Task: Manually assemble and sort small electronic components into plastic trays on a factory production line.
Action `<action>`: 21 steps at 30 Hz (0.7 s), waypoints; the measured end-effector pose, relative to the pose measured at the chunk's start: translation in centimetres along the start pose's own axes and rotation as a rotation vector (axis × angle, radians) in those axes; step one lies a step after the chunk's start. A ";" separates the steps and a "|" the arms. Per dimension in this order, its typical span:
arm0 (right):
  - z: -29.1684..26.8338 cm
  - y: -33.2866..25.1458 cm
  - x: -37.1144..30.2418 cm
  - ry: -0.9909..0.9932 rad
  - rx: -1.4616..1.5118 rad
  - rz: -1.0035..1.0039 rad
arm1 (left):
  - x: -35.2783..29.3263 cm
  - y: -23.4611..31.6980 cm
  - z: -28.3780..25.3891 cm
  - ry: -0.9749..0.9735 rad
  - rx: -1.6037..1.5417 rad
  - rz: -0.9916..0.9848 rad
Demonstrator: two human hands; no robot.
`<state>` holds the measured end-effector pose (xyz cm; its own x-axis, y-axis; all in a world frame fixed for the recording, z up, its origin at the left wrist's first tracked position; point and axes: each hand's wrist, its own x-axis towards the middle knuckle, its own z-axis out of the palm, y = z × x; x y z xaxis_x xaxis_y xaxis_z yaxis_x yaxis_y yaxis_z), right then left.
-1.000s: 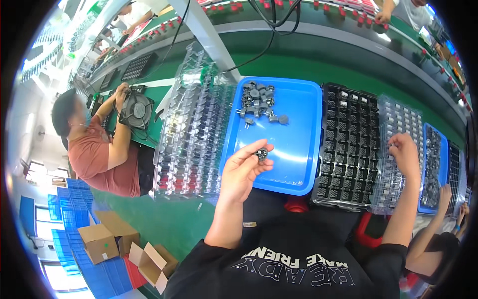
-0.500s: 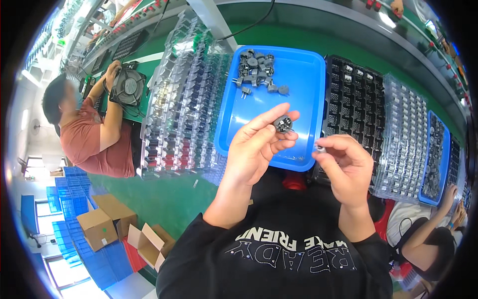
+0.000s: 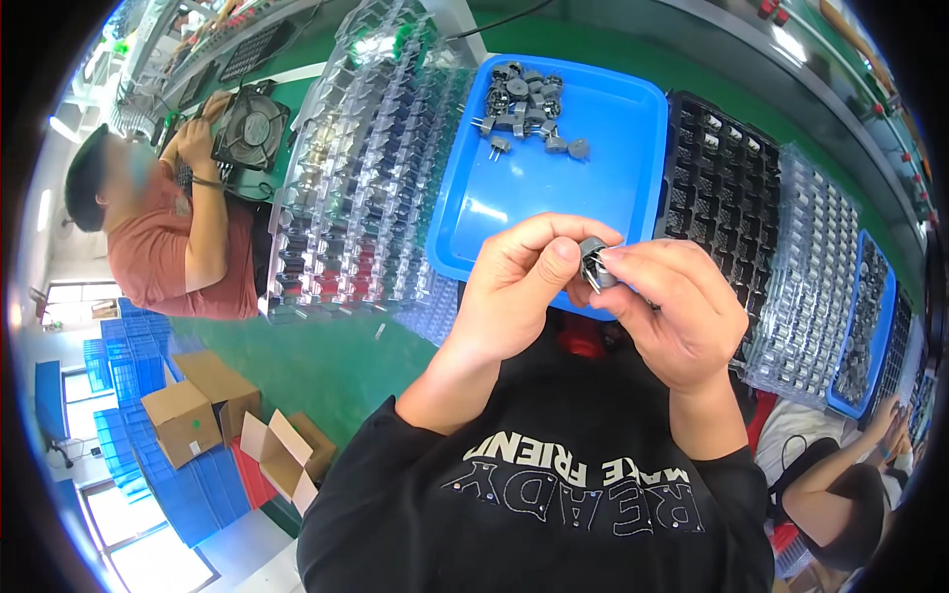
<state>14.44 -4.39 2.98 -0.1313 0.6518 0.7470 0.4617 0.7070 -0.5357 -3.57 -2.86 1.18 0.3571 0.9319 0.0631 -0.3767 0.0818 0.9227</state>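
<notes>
Between the thumb and fingers of my left hand (image 3: 514, 287) is a grey round plug part (image 3: 593, 249), its open side with metal pins turned toward my right hand. My right hand (image 3: 677, 301) is closed in a pinch right at that open side, its fingertips touching the part. What the right fingertips pinch is mostly covered by them; half a second ago a small silvery piece showed there. Both hands are over the near edge of a blue tray (image 3: 647, 198). Several similar grey plug parts (image 3: 519, 121) lie heaped in its far left corner.
Left of the tray stand clear plastic blister trays (image 3: 346, 188); on its right are a black compartment tray (image 3: 717, 188) and more clear trays (image 3: 806, 267). A co-worker (image 3: 178, 237) sits at the left beside a black fan (image 3: 252, 133). Open cardboard boxes (image 3: 282, 455) stand on the floor.
My right hand has moved left and met the plug part in my left hand. The left hand has turned the part slightly and shifted a little right. The view has tilted somewhat.
</notes>
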 end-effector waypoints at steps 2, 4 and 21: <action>0.2 0.1 -0.3 0.014 -0.026 0.001 | 0.1 0.0 -0.1 -0.009 0.017 0.003; 0.4 0.1 -0.5 0.029 -0.056 -0.001 | 0.3 0.0 -0.1 -0.037 0.058 0.013; -1.6 0.6 -3.1 -0.022 0.176 0.486 | -0.8 -0.9 0.6 -0.039 0.335 -0.081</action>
<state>16.54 -6.42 0.99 0.0429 0.9208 0.3877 0.3200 0.3549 -0.8784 -2.96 -3.87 0.53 0.4093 0.9124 -0.0065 -0.0463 0.0279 0.9985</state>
